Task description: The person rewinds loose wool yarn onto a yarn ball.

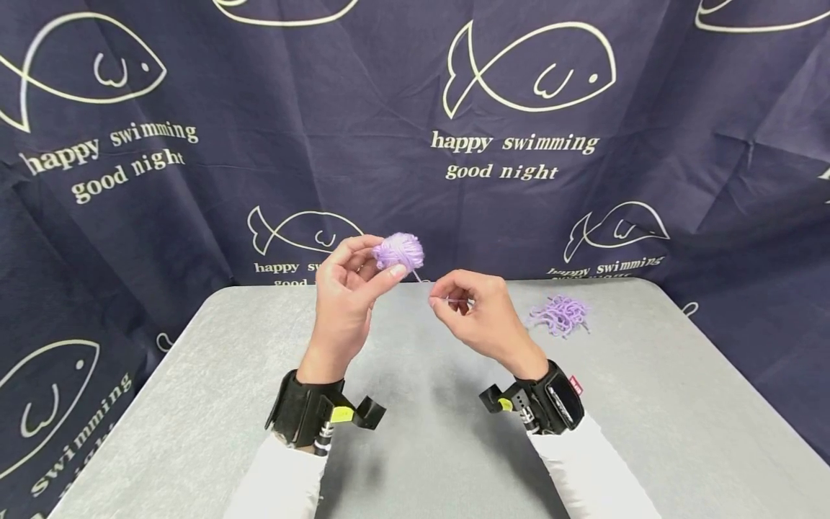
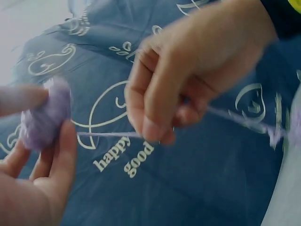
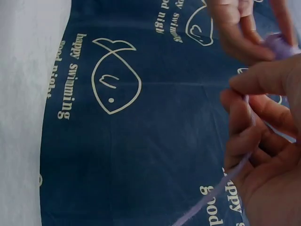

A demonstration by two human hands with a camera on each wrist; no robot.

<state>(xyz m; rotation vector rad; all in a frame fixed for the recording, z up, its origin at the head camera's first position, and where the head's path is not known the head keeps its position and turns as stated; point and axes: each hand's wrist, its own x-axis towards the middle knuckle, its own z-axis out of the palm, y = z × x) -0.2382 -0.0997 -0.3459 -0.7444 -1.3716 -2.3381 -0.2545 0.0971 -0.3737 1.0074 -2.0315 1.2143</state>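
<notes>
A small ball of lilac yarn (image 1: pixel 400 251) is gripped between the thumb and fingers of my left hand (image 1: pixel 346 295), raised over the far part of the table. From the ball a short taut strand (image 2: pixel 108 134) runs across to my right hand (image 1: pixel 483 310). The right thumb and index finger pinch that strand, and its other end passes through the palm and trails out of the hand, as the right wrist view shows with the loose yarn strand (image 3: pixel 207 203). Right of that hand, a loose tangle of the same yarn (image 1: pixel 561 316) lies on the table.
The grey table (image 1: pixel 227 375) has rounded far corners. Behind it hangs a dark blue curtain (image 1: pixel 389 173) printed with white fish and lettering. Black wrist straps with small camera mounts (image 1: pixel 370 412) sit on both wrists, below white sleeves.
</notes>
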